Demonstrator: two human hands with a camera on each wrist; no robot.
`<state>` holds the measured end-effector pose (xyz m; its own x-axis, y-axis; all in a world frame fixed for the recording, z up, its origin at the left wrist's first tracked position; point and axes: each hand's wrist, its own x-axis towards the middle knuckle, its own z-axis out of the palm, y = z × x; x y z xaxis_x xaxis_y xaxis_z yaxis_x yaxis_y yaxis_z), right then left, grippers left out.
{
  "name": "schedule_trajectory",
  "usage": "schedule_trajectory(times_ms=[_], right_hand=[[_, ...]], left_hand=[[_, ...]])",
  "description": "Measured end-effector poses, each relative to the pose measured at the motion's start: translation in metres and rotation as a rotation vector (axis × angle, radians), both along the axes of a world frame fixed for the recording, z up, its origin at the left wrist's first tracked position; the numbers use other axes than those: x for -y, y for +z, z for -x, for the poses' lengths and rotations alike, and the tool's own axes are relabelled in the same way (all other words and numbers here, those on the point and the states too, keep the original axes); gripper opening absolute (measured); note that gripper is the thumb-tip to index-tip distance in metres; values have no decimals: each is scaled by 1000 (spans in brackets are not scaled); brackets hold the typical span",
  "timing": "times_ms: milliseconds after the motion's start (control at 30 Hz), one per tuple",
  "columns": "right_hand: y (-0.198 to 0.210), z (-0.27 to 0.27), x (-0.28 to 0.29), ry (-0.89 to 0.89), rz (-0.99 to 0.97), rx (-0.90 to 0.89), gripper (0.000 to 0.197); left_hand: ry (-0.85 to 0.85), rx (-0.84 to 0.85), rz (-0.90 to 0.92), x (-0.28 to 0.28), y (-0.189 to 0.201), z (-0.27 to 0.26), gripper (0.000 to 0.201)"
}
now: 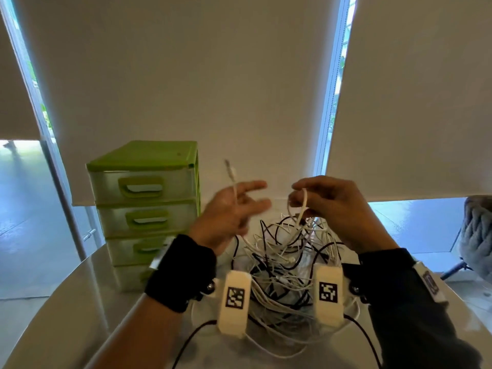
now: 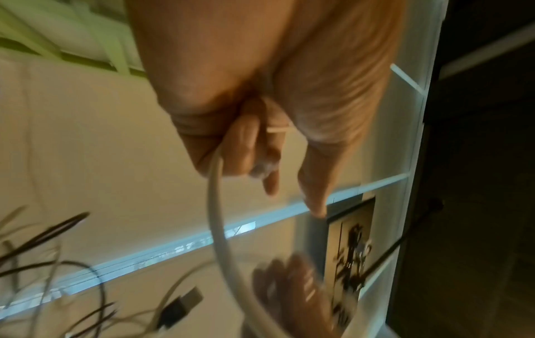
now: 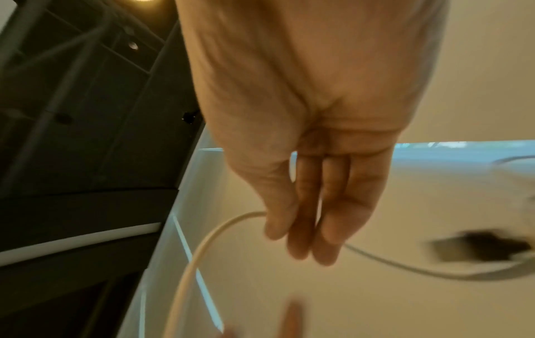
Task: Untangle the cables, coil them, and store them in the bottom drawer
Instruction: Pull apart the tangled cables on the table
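A tangle of white and black cables fills a white bowl on the table in front of me. My left hand is raised above its left side and grips a white cable, whose plug end sticks up past the fingers. In the left wrist view the curled fingers hold that cable. My right hand pinches a loop of white cable just above the tangle; it runs behind the fingers as a white cable. The green drawer unit stands left, its bottom drawer closed.
The round pale table carries the bowl and the drawers. A black USB plug hangs among loose strands. A grey chair stands off the table at the right. Blinds and window strips are behind.
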<state>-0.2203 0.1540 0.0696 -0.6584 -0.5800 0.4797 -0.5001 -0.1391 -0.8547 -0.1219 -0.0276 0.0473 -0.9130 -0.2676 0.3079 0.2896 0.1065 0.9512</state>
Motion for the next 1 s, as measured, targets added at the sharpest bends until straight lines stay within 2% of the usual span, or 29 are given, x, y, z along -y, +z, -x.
schedule_trajectory(times_ms=[33, 100, 167, 233, 300, 433, 533, 633, 733, 833, 900, 1000], right_hand=[[3, -7, 1, 53, -19, -40, 12], [9, -19, 1, 120, -80, -148, 15], [14, -23, -2, 119, -118, -209, 21], [13, -13, -8, 35, -96, -189, 30], [6, 6, -14, -56, -166, -156, 34], [-23, 36, -15, -97, -619, -165, 40], [-41, 41, -5, -84, -766, -156, 49], [-54, 46, 4, -120, -766, -157, 53], [-57, 45, 11, -66, -723, -151, 41], [-55, 37, 18, -2, -733, -205, 7], [-52, 37, 18, -88, -658, -210, 7], [-40, 43, 8, -264, -352, -89, 7]], left_hand=[[-1, 36, 124, -10, -8, 6, 49], [47, -34, 292, -25, -20, 18, 27], [163, -117, 294, -27, -21, 27, 8], [296, -113, 197, -20, -15, 29, 18], [342, -160, 23, -8, -6, 27, 22], [272, -295, -170, 1, 17, 17, 16], [204, -378, -258, 9, 34, 8, 15], [176, -502, -308, 22, 47, -8, 14], [169, -540, -305, 31, 52, -17, 15], [177, -511, -310, 32, 47, -13, 16], [153, -456, -345, 32, 44, -10, 18], [129, -278, -280, 28, 37, -4, 21]])
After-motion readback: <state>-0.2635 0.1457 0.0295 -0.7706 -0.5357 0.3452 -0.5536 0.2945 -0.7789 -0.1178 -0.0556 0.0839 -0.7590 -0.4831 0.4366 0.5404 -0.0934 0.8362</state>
